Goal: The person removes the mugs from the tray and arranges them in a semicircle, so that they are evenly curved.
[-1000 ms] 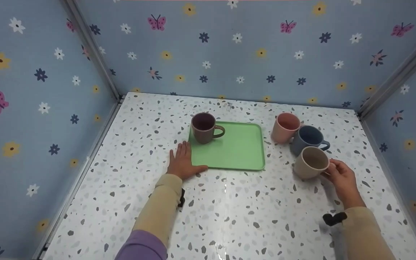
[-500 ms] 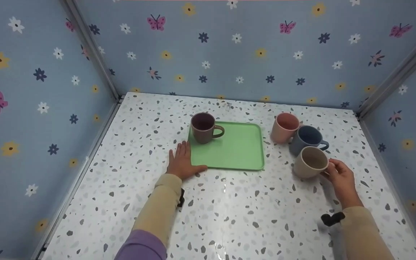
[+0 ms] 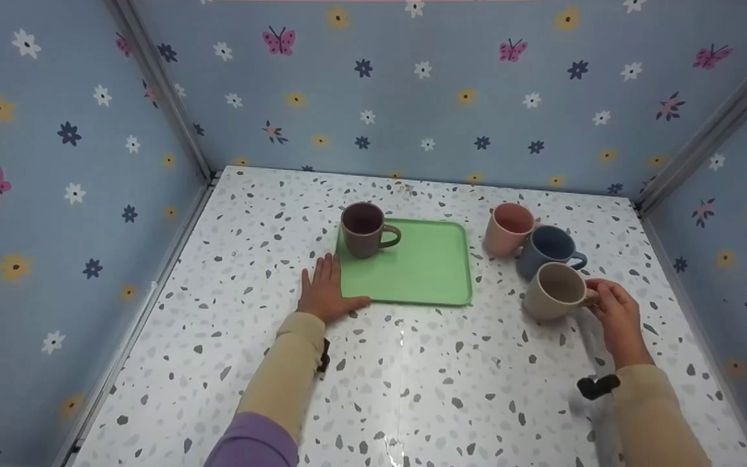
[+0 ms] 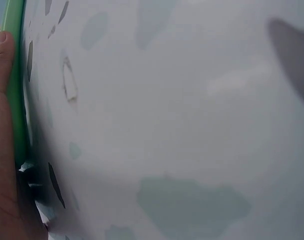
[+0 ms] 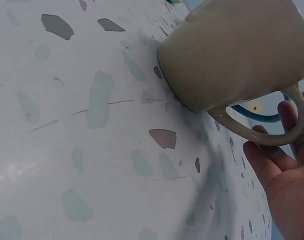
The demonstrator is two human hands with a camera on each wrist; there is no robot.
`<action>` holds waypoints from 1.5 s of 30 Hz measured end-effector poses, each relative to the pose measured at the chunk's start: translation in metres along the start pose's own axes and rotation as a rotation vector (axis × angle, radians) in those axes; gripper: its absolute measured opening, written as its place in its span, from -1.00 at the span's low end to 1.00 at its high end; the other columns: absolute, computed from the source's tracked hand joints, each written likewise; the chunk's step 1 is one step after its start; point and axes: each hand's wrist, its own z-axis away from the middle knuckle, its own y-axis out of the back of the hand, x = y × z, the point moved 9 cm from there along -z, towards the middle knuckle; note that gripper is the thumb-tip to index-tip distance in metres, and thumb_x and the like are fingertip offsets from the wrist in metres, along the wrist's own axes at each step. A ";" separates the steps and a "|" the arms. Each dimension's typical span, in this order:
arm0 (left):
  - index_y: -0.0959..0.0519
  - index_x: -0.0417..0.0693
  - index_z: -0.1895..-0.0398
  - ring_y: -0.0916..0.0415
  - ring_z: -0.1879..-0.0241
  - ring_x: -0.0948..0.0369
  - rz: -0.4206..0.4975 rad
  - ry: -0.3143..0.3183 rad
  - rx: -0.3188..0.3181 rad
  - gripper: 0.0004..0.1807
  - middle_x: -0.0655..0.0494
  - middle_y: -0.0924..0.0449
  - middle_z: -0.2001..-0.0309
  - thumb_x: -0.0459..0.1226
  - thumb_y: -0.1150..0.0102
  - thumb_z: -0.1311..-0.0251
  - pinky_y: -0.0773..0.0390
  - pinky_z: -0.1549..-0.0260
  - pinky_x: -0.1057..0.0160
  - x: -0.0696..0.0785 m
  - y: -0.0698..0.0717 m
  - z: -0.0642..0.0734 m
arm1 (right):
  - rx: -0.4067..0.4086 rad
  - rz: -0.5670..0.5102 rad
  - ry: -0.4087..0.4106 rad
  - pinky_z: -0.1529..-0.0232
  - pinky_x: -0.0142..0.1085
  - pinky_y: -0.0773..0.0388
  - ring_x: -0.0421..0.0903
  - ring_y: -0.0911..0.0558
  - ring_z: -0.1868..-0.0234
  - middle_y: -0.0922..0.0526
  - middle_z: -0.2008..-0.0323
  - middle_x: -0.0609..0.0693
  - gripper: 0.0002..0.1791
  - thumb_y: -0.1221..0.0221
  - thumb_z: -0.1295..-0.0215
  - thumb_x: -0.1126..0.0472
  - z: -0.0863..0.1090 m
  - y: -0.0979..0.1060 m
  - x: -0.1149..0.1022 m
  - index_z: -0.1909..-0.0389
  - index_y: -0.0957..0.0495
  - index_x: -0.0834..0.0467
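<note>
My left hand (image 3: 323, 297) lies flat with fingers spread at the left front corner of a green tray (image 3: 419, 272); in the left wrist view a finger (image 4: 1, 60) rests along the tray's edge. On the tray's left rear part stands a brown mug (image 3: 362, 237), handle to the right. My right hand (image 3: 615, 318) is at the handle of a beige mug (image 3: 545, 305), on the right side of the table. In the right wrist view my fingers curl around the handle (image 5: 266, 136), with fingertips showing through its loop.
Behind the beige mug, close together, are a blue mug (image 3: 535, 263) and a pink mug (image 3: 500, 243). They stand to the right of the tray on the speckled white table (image 3: 438, 389). Blue flower-patterned panels (image 3: 412, 84) enclose the back and both sides.
The beige mug's handle now points more to the right and shows more from above, and my right hand's fingers have shifted slightly with it. My left hand stays at the tray.
</note>
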 end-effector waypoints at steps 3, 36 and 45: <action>0.35 -0.20 -0.62 0.47 -0.60 -0.06 0.009 0.002 0.000 0.48 -0.15 0.41 -0.63 0.62 0.03 0.04 0.45 -0.49 -0.22 0.000 0.001 0.001 | 0.019 0.006 0.009 -0.42 -0.25 -0.29 -0.25 -0.53 -0.19 -0.59 -0.05 -0.13 -0.48 -0.06 -0.51 -0.11 -0.004 0.001 -0.008 -0.21 -0.47 0.22; 0.37 -0.20 -0.62 0.46 -0.60 -0.07 0.009 -0.012 0.001 0.49 -0.16 0.41 -0.63 0.63 0.04 0.05 0.43 -0.49 -0.22 -0.002 0.002 0.000 | -0.048 0.004 0.411 -0.26 -0.26 -0.49 0.02 -0.58 -0.13 -0.62 -0.02 0.24 -0.70 -0.06 -0.56 0.20 -0.025 -0.158 -0.105 -0.03 -0.54 0.38; 0.33 -0.22 -0.62 0.42 -0.60 -0.08 0.005 -0.010 0.003 0.46 -0.18 0.38 -0.63 0.59 0.01 0.02 0.39 -0.50 -0.23 0.003 0.006 0.003 | -0.123 -0.156 0.409 -0.12 -0.22 -0.59 -0.07 -0.67 0.06 -0.71 0.19 0.01 -0.83 -0.08 -0.51 0.34 -0.034 -0.216 -0.091 0.13 -0.61 0.34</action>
